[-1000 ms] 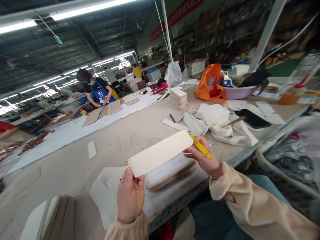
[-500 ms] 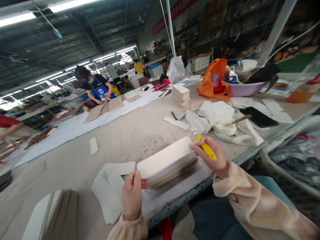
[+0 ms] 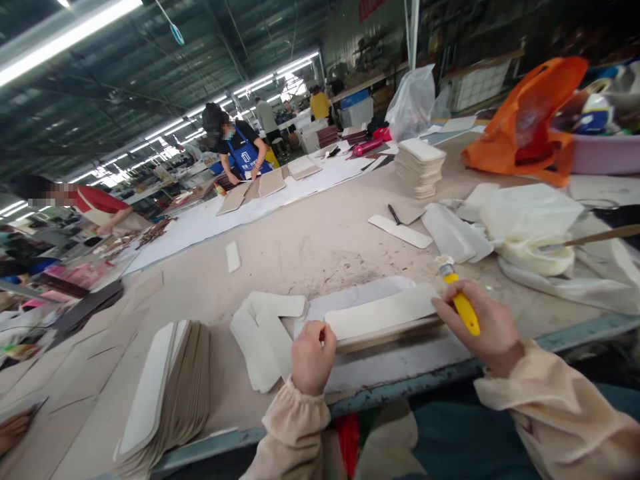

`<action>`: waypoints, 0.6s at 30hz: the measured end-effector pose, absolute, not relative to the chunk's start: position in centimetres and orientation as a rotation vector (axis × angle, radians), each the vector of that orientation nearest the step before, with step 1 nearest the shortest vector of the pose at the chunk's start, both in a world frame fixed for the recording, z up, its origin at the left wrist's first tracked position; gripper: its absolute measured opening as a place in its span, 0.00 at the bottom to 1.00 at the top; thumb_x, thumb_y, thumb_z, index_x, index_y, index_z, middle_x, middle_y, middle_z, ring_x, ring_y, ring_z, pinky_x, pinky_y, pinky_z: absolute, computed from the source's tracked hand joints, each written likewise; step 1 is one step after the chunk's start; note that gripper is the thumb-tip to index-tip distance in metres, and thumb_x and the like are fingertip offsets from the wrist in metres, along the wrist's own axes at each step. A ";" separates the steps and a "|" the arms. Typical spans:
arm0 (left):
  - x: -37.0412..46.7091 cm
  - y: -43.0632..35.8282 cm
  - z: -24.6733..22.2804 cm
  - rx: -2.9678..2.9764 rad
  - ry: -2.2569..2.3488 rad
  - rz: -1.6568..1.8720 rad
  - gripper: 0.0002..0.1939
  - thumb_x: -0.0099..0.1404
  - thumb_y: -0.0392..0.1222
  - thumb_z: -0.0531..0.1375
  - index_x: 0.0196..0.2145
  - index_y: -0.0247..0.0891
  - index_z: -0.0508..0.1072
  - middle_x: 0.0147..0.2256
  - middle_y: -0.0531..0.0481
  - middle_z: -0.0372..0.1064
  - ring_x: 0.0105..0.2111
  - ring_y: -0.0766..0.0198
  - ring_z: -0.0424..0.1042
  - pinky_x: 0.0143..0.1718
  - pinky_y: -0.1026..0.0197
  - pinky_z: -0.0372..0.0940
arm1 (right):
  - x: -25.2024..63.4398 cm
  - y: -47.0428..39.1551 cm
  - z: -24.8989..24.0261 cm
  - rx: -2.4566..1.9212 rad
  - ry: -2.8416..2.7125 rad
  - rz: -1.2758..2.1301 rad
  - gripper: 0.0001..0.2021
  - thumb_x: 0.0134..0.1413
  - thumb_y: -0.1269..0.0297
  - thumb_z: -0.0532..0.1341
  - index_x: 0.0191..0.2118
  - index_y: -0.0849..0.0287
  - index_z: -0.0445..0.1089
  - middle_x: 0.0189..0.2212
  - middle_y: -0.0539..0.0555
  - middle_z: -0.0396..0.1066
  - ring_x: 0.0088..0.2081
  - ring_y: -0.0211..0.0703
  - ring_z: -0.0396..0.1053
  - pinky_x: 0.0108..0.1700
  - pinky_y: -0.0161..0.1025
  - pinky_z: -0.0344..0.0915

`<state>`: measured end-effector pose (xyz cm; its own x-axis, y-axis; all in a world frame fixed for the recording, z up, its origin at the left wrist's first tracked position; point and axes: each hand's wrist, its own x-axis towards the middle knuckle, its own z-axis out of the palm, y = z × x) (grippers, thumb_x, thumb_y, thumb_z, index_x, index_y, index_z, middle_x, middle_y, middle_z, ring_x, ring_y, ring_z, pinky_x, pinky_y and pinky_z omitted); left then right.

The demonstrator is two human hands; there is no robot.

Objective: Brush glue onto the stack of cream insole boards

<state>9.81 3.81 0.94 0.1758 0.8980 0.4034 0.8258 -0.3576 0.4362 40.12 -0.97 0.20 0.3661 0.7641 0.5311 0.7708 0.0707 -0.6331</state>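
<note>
My left hand pinches the near-left end of the top cream-white, round-cornered flat board piece, which lies on a low stack of like pieces on the pale sheet at the near edge of the dusty grey desk. My right hand is clenched around a yellow-handled small brush, bristles up, while its fingertips press the piece's far-right end. I judge the piece light, thin and fairly stiff, likely to bow if held by one end only, so the two short ends are the places to hold it; its matte face looks grippy rather than slick, and the edges could dent. To the left a fanned pile of tan-backed board pieces leans over, and several loose white pieces lie just beside the stack. A taller stack of cream pieces stands well apart, near a floppy orange plastic bag
</note>
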 end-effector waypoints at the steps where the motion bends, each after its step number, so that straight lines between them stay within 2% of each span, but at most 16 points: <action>1: 9.8 3.8 0.8 2.311 1.703 0.925 0.10 0.65 0.38 0.52 0.27 0.39 0.68 0.26 0.50 0.68 0.29 0.64 0.67 0.33 0.62 0.59 | 40.2 -0.9 0.0 -1.680 -1.386 -0.018 0.14 0.54 0.49 0.59 0.35 0.55 0.61 0.27 0.49 0.69 0.25 0.42 0.69 0.30 0.39 0.63; 8: 9.5 3.9 0.6 2.215 1.675 0.932 0.10 0.65 0.40 0.52 0.26 0.39 0.67 0.26 0.50 0.67 0.29 0.63 0.67 0.34 0.61 0.58 | 40.6 -0.8 -0.7 -1.699 -1.409 -0.094 0.14 0.54 0.49 0.59 0.35 0.55 0.63 0.28 0.50 0.70 0.27 0.42 0.69 0.29 0.37 0.62; 12: 9.4 3.9 0.4 2.089 1.656 0.959 0.11 0.65 0.44 0.53 0.26 0.39 0.65 0.22 0.53 0.64 0.25 0.65 0.65 0.30 0.62 0.58 | 40.5 -0.8 -0.5 -1.703 -1.410 -0.102 0.14 0.54 0.50 0.58 0.33 0.56 0.63 0.27 0.50 0.70 0.26 0.42 0.69 0.28 0.37 0.61; 16: 9.3 3.9 0.1 1.889 1.602 1.031 0.10 0.66 0.47 0.52 0.38 0.38 0.65 0.22 0.56 0.65 0.22 0.67 0.66 0.26 0.65 0.59 | 40.5 -0.8 -0.5 -1.722 -1.415 -0.105 0.14 0.53 0.49 0.58 0.33 0.56 0.63 0.27 0.50 0.70 0.26 0.41 0.69 0.28 0.36 0.61; 18: 9.4 3.9 0.0 1.775 1.566 1.073 0.14 0.64 0.47 0.55 0.44 0.37 0.64 0.23 0.57 0.65 0.23 0.66 0.66 0.27 0.65 0.61 | 40.6 -0.8 -0.7 -1.737 -1.415 -0.113 0.14 0.53 0.48 0.58 0.34 0.55 0.63 0.27 0.49 0.70 0.26 0.41 0.69 0.28 0.36 0.61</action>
<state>9.42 3.89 -0.02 0.0097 0.9771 0.2124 0.5511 -0.1825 0.8143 40.61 -0.85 -0.72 0.3501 0.7533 0.5567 0.8321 0.0228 -0.5541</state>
